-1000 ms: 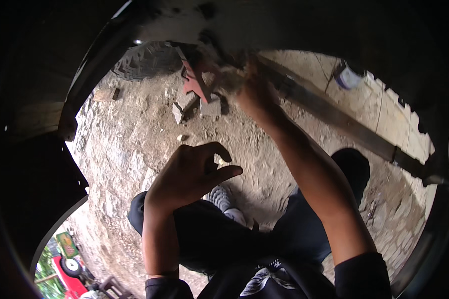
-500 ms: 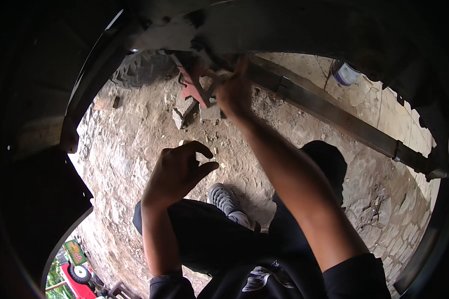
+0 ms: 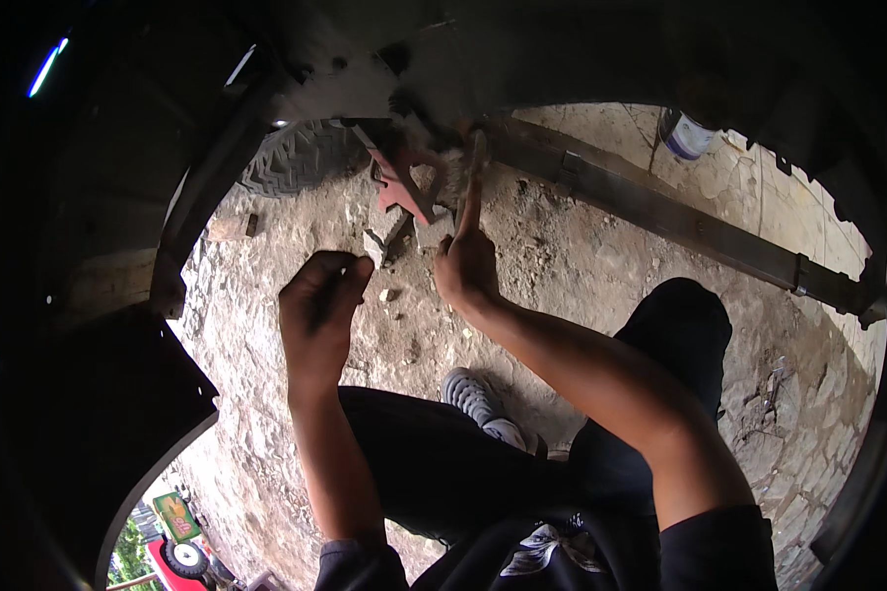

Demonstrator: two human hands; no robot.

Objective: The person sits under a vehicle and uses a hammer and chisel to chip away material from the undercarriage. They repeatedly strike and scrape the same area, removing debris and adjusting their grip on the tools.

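In my right hand [image 3: 468, 266] is a slim brown handle [image 3: 472, 202], fingers wrapped round its lower end. It looks like a wire brush, with greyish bristles on its left side. Its upper end reaches the dark underside [image 3: 355, 84] of a vehicle, where shadow hides the contact. My left hand [image 3: 320, 300] is raised in the air to the left, fingers curled and thumb drawn in, with nothing visible in it. Beyond both hands, a red jack stand [image 3: 404, 185] stands beneath the vehicle, near grey stone or concrete blocks [image 3: 432, 231].
A long dark metal beam [image 3: 680, 217] slants down to the right. A treaded tyre [image 3: 296, 163] is at the far left, near a small block [image 3: 232, 228]. A white and purple can [image 3: 688, 138] stands far right. My grey shoe [image 3: 471, 396] rests on rough ground.
My right hand has come down and nearer, baring the handle it holds. My left hand has risen slightly, and its fingers have closed from an open curve. The view has shifted a little.
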